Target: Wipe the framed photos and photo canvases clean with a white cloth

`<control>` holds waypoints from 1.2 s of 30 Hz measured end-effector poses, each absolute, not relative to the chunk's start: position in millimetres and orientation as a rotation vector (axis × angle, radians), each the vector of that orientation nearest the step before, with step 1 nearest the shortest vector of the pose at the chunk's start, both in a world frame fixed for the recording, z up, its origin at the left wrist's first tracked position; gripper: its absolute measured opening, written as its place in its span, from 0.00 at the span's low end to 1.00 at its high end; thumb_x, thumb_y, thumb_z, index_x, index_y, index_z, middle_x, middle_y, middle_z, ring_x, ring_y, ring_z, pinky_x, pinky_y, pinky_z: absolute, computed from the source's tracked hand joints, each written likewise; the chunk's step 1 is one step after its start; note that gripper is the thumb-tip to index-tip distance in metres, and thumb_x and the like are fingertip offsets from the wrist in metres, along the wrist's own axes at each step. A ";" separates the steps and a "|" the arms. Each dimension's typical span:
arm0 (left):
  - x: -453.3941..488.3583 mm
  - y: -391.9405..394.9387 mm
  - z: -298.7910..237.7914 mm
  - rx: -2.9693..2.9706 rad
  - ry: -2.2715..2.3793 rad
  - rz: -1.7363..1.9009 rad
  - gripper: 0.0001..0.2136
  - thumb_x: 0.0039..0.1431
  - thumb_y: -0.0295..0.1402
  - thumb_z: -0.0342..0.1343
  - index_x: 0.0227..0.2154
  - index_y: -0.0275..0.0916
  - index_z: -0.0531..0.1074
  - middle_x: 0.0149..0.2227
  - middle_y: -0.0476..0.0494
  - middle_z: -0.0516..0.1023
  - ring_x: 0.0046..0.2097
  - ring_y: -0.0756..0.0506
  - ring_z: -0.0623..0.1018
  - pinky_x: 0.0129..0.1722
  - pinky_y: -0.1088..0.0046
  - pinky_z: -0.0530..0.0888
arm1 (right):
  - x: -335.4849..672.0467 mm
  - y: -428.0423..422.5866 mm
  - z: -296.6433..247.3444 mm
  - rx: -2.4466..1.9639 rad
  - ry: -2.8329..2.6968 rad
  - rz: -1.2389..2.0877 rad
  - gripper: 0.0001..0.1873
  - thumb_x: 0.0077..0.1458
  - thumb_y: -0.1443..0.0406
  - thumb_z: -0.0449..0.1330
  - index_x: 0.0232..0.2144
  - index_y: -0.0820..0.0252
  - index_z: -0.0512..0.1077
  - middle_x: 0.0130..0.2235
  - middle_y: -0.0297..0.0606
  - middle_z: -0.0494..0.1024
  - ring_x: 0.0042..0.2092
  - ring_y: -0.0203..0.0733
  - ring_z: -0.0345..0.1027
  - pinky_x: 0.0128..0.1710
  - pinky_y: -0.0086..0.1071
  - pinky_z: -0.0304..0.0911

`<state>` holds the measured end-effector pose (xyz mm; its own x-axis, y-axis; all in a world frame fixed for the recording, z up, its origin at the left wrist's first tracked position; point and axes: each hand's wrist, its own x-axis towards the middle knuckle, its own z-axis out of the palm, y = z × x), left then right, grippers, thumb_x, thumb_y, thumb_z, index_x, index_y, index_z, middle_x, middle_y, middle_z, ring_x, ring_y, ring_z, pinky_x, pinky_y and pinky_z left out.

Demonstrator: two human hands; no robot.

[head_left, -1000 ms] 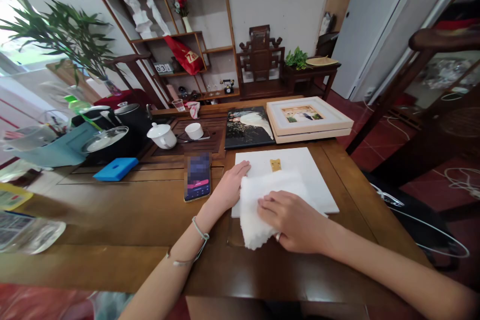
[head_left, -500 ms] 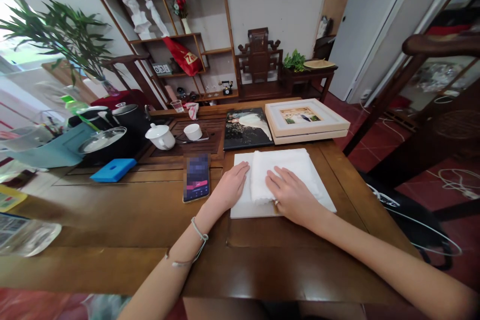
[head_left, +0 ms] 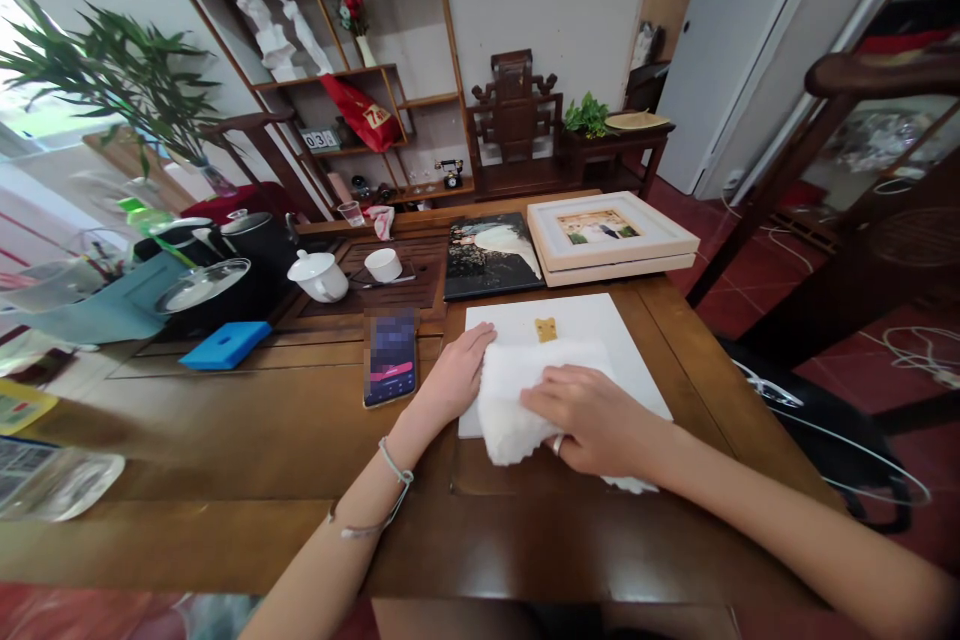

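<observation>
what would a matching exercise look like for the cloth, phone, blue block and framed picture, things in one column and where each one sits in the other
Things:
1. white cloth
2. phone
3. blue block
4. framed picture

Places:
A. flat on the table, screen up, just left of the left hand
B. on the far side, beyond the white board
C. under the right hand, on the white board's near edge
D. at the left, in front of the dark pots

Pairs: 1-C, 2-A, 3-D, 4-B
</observation>
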<state>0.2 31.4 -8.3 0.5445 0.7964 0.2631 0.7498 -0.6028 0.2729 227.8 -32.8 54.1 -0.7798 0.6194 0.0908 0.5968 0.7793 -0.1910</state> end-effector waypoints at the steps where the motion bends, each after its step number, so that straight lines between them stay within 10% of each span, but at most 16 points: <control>1: 1.1 31.3 -7.8 2.647 1.338 0.558 0.20 0.63 0.23 0.42 0.56 0.31 0.64 0.60 0.31 0.67 0.63 0.40 0.65 0.62 0.56 0.65 | 230.0 -28.6 53.9 -1.019 -2.781 0.209 0.11 0.45 0.72 0.55 0.34 0.61 0.71 0.32 0.41 0.75 0.38 0.47 0.64 0.37 0.37 0.58; 15: 2.8 31.3 -10.6 2.654 1.377 0.591 0.18 0.66 0.26 0.41 0.56 0.32 0.65 0.60 0.33 0.68 0.62 0.41 0.67 0.61 0.58 0.66 | 230.6 -16.6 33.1 -1.190 -2.764 -0.433 0.15 0.48 0.75 0.53 0.40 0.71 0.72 0.36 0.53 0.75 0.41 0.53 0.65 0.55 0.47 0.52; 24: -0.3 31.9 -9.2 2.636 1.328 0.560 0.21 0.61 0.22 0.45 0.57 0.34 0.64 0.61 0.32 0.66 0.63 0.39 0.65 0.61 0.55 0.66 | 228.3 -30.9 51.4 -0.730 -2.941 0.101 0.13 0.46 0.72 0.57 0.37 0.62 0.72 0.35 0.43 0.76 0.39 0.47 0.64 0.41 0.39 0.60; 36: 2.6 31.1 -9.7 2.660 1.372 0.578 0.18 0.66 0.25 0.41 0.56 0.30 0.65 0.59 0.32 0.68 0.62 0.41 0.66 0.62 0.58 0.66 | 228.7 -24.5 41.0 -1.141 -2.847 -0.358 0.14 0.47 0.75 0.53 0.37 0.69 0.72 0.36 0.50 0.75 0.39 0.51 0.65 0.43 0.41 0.59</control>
